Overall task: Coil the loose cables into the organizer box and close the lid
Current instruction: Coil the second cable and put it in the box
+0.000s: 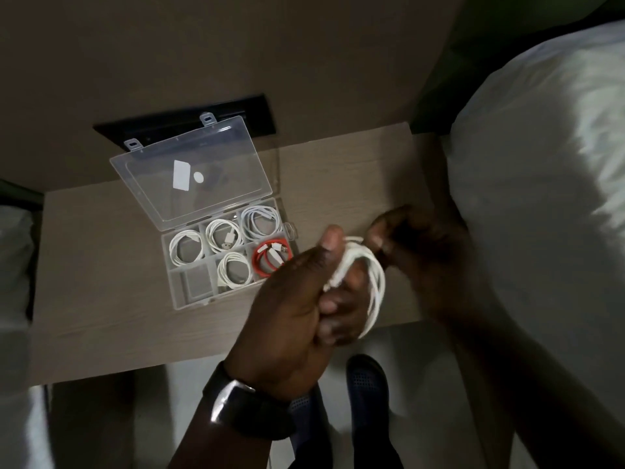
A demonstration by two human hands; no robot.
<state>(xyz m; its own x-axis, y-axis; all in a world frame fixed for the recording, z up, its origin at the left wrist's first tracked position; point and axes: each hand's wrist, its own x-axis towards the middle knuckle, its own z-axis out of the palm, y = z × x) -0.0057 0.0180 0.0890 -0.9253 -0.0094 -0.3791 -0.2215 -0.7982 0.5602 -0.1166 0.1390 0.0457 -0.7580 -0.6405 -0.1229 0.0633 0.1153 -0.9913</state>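
A clear plastic organizer box (176,296) lies on the wooden table, its lid (148,177) standing open toward the back. Several compartments hold coiled white cables (187,247); one at the right holds a red cable (267,265); the front-left one looks empty. To the right of the box, near the table's front edge, my left hand (297,299) grips a white cable (373,282) wound in loops around its fingers. My right hand (416,245) pinches the top of that coil with its fingertips.
A black recessed socket panel (257,110) sits in the wall behind the box. A white pillow (541,164) on a bed crowds the table's right end. White bedding (13,258) lies at the left. My dark shoe (367,380) shows on the floor below.
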